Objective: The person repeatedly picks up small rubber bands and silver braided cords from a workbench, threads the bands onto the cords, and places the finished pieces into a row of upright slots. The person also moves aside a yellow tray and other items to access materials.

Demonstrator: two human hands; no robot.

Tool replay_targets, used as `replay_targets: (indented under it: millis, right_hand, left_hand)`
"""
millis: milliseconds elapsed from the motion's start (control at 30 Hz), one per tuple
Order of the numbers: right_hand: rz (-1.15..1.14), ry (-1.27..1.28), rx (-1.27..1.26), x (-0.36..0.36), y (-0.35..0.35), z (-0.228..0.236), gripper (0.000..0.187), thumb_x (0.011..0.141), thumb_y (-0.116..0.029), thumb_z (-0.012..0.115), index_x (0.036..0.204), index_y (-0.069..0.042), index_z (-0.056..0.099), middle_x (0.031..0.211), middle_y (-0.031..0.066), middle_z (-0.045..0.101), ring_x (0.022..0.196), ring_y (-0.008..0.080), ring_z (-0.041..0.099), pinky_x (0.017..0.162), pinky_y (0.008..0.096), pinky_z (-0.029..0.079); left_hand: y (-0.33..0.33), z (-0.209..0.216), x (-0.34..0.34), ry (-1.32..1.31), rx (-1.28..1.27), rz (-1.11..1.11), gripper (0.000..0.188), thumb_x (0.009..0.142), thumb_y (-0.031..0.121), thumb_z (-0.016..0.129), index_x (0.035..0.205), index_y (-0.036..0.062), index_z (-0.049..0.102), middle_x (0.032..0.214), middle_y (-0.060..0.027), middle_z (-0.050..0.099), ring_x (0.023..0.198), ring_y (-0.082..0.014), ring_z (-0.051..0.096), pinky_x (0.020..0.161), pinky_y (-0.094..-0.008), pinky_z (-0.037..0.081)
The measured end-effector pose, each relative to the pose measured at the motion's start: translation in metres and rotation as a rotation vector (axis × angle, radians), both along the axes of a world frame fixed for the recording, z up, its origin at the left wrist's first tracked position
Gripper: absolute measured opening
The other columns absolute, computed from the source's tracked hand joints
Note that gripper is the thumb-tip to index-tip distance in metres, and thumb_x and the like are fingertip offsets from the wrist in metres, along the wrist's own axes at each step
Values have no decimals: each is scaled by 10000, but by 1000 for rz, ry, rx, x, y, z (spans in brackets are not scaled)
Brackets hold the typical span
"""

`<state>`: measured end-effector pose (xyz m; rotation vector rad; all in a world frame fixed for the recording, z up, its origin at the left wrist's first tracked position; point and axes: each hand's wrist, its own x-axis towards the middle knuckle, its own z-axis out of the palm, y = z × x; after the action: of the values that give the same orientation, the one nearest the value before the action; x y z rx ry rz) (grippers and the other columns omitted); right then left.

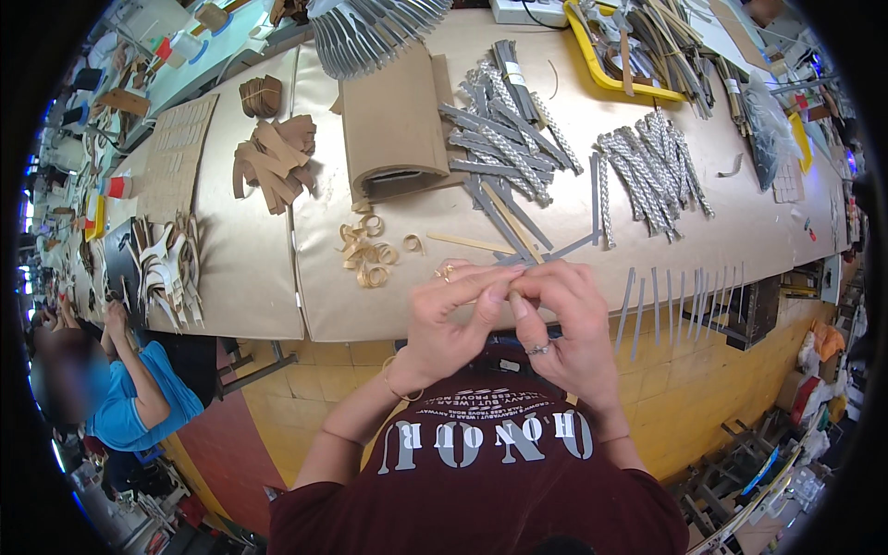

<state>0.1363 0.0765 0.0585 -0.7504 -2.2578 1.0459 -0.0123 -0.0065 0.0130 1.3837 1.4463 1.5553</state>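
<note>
My left hand [450, 314] and my right hand [569, 324] meet at the table's front edge, thumbs and fingertips pinched together. Whatever they pinch is small and mostly covered by the fingers. Just beyond the fingertips, a grey strip [572, 246] slants off to the right; I cannot tell if it is held or lies on the table. Narrow tan strips [472, 242] and more grey strips [524, 215] lie behind it. Curled tan peelings [368, 252] are scattered to the left of my hands.
A brown curved block [393, 129] stands mid-table, beside grey strips and silver braided cords [652, 176]. Brown leather strips [276, 162] lie left. Grey strips [655, 301] hang off the front edge at right. A yellow tray [592, 69] holds tools. Another person [153, 393] works far left.
</note>
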Motion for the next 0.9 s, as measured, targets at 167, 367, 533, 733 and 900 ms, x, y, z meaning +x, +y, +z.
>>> replay_targets:
  millis: [167,367,533,733,900]
  right_hand:
    - [2,-86,-43,3,-2,-19,90,821,-16,658,910,-26,649,869,83,635,771,250,565,739,340,430]
    - [59,-192,-179,-17,-1,-68,66,864,-100,625,902,-46,634,872,61,611,777,228,610,766,357,410]
    - [179,-118,38,-80,-14,-108,138,913,-190,618,917,-54,641,870,82,608,814,265,609,769,389,415]
    - [146,-169,215,-121,-15,-118,280,893,-333,675,792,-73,642,815,74,588,770,265,602,748,393,410]
    - [4,-210,42,-94,-13,-110,302,846,-350,734,768,-76,634,821,74,586,791,278,615,714,408,449]
  left_hand:
    - [-24,-12,-27,-156,-158,426,261,1004,174,534,1063,-14,706,988,-96,720,895,-147,652,839,-302,487]
    - [-93,-1,-155,-407,317,1006,320,1056,243,469,1127,-21,635,1104,-97,660,924,-128,641,730,-247,486]
    - [-124,22,-156,-193,489,1236,369,1073,272,421,1187,-40,582,1144,-122,642,941,-184,666,757,-284,516]
    - [-67,-6,-80,178,163,1135,374,1043,158,352,1062,-102,620,1129,-230,678,1036,-318,674,904,-401,530]
    - [-62,-30,-26,546,203,639,255,969,128,483,1052,-20,672,1076,-206,700,986,-338,689,893,-406,544]
